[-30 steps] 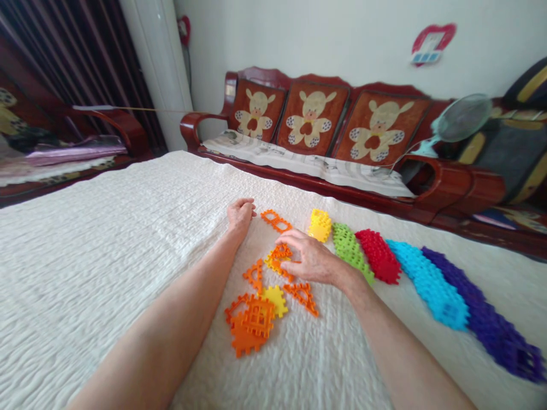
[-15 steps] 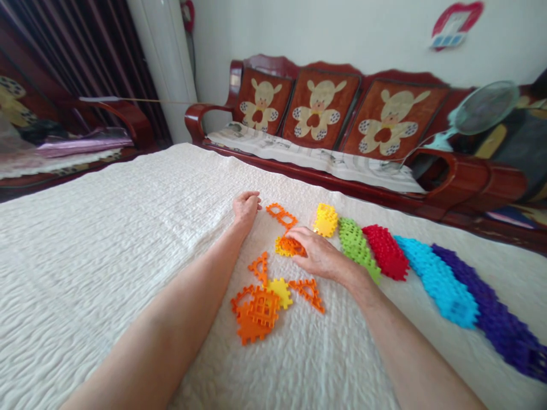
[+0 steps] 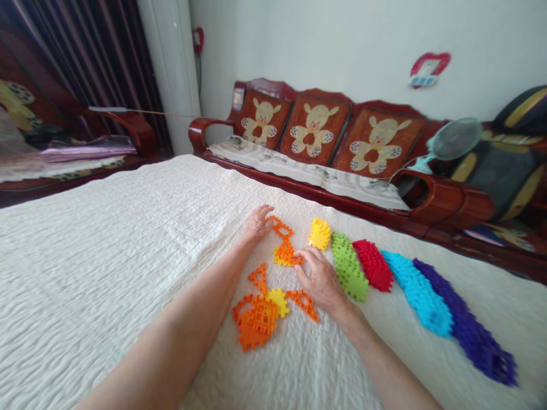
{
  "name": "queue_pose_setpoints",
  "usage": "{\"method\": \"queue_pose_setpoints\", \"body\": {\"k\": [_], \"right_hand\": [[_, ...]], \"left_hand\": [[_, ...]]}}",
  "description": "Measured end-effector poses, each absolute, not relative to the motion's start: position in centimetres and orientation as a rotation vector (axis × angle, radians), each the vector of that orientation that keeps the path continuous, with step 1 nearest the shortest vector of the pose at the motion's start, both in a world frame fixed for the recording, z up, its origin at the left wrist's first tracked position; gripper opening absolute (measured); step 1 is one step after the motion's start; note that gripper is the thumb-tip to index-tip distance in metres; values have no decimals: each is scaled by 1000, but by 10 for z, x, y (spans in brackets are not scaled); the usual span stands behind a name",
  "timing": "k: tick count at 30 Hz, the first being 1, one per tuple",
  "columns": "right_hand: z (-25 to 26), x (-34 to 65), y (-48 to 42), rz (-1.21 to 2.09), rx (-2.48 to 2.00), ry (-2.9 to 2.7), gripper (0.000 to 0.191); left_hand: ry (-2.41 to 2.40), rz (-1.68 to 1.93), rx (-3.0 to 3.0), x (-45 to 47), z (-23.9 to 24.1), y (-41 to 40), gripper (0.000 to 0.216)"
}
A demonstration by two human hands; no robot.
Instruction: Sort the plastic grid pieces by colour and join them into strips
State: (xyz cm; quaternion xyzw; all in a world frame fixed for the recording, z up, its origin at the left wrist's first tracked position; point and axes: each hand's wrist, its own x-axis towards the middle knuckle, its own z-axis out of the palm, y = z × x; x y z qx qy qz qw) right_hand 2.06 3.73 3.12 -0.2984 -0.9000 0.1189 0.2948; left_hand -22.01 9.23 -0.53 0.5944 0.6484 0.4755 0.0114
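My left hand point(image 3: 258, 223) is at the far end of the orange pieces, its thumb and fingers around the near edge of an orange square frame piece point(image 3: 282, 229). My right hand point(image 3: 320, 279) pinches the edge of an orange triangular piece point(image 3: 287, 250) between thumb and fingers. Under that triangle lies a yellow toothed piece point(image 3: 278, 261), partly covered. Closer to me are an orange triangle point(image 3: 258, 278), another orange triangle point(image 3: 303, 304), a yellow square piece point(image 3: 278, 302) and a small heap of orange interlocking pieces point(image 3: 256, 323).
Right of my right hand lie rows of toothed pieces: a yellow stack point(image 3: 319, 233), then green point(image 3: 349, 267), red point(image 3: 373, 265), light blue point(image 3: 421, 296) and purple point(image 3: 470, 330). All rest on a white quilted cover point(image 3: 106, 245). Beyond stand a wooden sofa point(image 3: 299, 176) and a fan point(image 3: 455, 139).
My left hand has gone from a loose fist beside the orange frames to touching one. My right hand has drawn back a little, uncovering more of the orange triangle. The view has shifted.
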Motion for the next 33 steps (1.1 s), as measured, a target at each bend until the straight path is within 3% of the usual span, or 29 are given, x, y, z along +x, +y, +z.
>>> {"method": "queue_pose_setpoints", "body": {"k": [4, 8, 33], "right_hand": [[11, 34, 15, 399, -791, -2353, 31], [0, 35, 6, 419, -838, -2254, 26], [-4, 26, 6, 435, -999, -2192, 27]], "left_hand": [[1903, 1051, 2212, -217, -4, 91, 35], [1862, 829, 2359, -214, 0, 85, 34], [1779, 1090, 2201, -192, -1, -9, 30]]}}
